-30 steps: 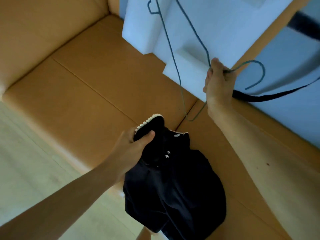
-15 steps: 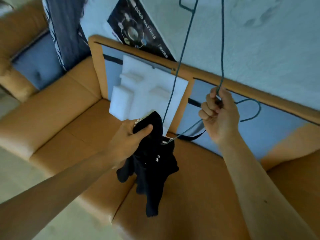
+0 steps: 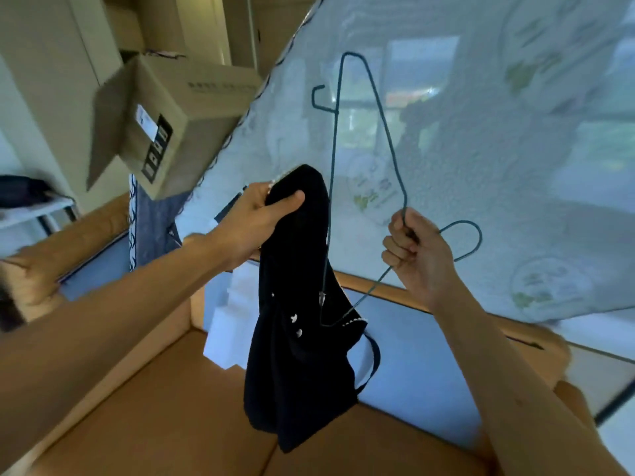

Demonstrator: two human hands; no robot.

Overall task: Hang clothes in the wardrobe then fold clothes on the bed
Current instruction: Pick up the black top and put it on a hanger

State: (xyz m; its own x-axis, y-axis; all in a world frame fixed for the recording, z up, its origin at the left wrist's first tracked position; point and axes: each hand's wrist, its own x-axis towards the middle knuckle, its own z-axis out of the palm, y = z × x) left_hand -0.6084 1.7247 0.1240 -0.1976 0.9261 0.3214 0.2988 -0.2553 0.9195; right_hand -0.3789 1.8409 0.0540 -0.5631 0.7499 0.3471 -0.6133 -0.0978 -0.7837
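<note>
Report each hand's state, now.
Left hand: closed, gripping the black garment.
Right hand: closed, gripping the wire hanger near its hook.

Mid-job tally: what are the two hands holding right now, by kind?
Thin teal wire hanger, in the right hand grip: 1
Black garment with pale buttons, in the left hand grip: 1
Total: 2

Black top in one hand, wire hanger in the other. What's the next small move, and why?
Probably stretch the collar in the left hand over the bare upper corner of the hanger. The lower corner already seems tucked inside the black top, while the right hand grips the hanger beside its hook.
</note>
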